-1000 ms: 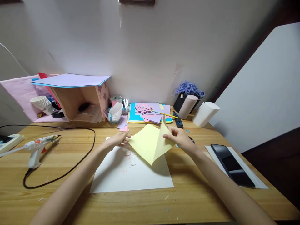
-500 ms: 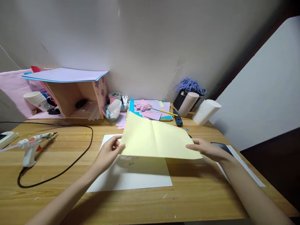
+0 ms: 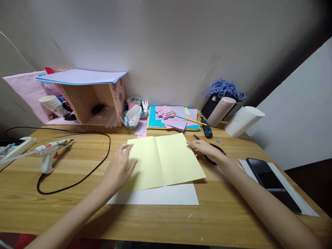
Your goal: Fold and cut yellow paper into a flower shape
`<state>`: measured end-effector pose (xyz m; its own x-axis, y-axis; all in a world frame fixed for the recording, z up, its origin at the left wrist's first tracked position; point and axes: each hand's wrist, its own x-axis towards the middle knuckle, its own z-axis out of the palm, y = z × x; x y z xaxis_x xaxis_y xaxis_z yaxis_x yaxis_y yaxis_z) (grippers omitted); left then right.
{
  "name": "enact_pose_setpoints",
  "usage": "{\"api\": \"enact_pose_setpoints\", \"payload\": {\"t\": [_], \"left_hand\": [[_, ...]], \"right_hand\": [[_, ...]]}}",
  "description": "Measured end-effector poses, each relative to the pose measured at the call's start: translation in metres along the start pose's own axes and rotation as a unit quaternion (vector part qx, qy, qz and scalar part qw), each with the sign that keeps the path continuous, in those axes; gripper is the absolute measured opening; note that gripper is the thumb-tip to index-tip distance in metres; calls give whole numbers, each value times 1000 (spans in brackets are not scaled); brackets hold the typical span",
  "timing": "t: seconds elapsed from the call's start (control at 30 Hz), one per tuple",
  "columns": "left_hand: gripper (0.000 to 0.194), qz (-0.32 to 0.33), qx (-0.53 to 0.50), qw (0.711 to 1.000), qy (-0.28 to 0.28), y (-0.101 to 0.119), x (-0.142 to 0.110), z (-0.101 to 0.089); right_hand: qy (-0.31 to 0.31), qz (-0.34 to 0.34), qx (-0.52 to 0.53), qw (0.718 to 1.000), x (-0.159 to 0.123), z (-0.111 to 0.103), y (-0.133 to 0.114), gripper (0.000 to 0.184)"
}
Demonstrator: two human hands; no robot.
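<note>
A pale yellow sheet of paper [image 3: 171,162] with a crease down its middle lies over a white sheet of paper [image 3: 166,197] on the table. My left hand [image 3: 119,167] is slightly blurred at the yellow sheet's left edge, fingers spread and not gripping it. On the other side, my right hand [image 3: 203,148] has its fingertips closed at the upper right edge of the yellow sheet; the thumb is partly hidden. Beneath and beside this hand lies a pair of black-handled scissors [image 3: 220,149], partly covered by it.
A hot glue gun [image 3: 49,155] with a looped black cable lies left. Behind stand an open box [image 3: 118,100], stacked coloured papers [image 3: 155,121] with a pink layered flower [image 3: 165,112], a blue cutter [image 3: 206,128] and paper rolls [image 3: 243,121]. A phone [image 3: 272,183] lies right.
The yellow sheet has come down from the air onto the white sheet. My left hand has let go of it. My right hand has shifted up along its right edge, and the view has turned slightly.
</note>
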<state>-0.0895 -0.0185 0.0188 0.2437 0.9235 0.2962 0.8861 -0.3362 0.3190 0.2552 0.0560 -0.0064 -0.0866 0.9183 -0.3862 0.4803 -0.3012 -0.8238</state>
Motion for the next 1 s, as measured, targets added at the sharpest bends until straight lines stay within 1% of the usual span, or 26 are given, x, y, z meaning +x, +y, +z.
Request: {"api": "enact_pose_setpoints", "payload": {"t": [0.03, 0.1, 0.13, 0.2, 0.3, 0.37, 0.47, 0.57, 0.67, 0.8, 1.0], "left_hand": [[40, 39, 2, 999, -22, 7, 12, 8], [36, 90, 10, 994, -62, 19, 38, 29], [37, 100, 21, 992, -75, 22, 50, 40], [38, 91, 49, 991, -82, 25, 69, 60], [36, 93, 77, 990, -74, 23, 84, 78], [37, 98, 82, 990, -65, 20, 85, 83], [39, 111, 84, 988, -59, 19, 83, 84], [41, 117, 90, 987, -58, 20, 83, 84], [42, 117, 95, 987, -58, 21, 84, 85], [42, 114, 98, 987, -60, 22, 83, 84], [43, 124, 95, 986, -51, 20, 84, 85]], "right_hand": [[18, -7, -6, 1000, 9, 2, -2, 42], [39, -23, -14, 999, 24, 5, -3, 38], [48, -29, -18, 998, 29, 7, -3, 36], [55, -34, -27, 998, 35, 8, -2, 35], [53, -35, -43, 997, 36, 8, 3, 36], [49, -36, -50, 997, 34, 7, 5, 39], [29, -41, -64, 997, 31, 4, 5, 42], [-1, -27, -67, 997, 27, 3, 0, 42], [-15, -5, -57, 998, 18, 5, -8, 43], [1, 9, -46, 999, 0, 11, -16, 43], [31, 15, 11, 999, -18, 15, -10, 43]]}}
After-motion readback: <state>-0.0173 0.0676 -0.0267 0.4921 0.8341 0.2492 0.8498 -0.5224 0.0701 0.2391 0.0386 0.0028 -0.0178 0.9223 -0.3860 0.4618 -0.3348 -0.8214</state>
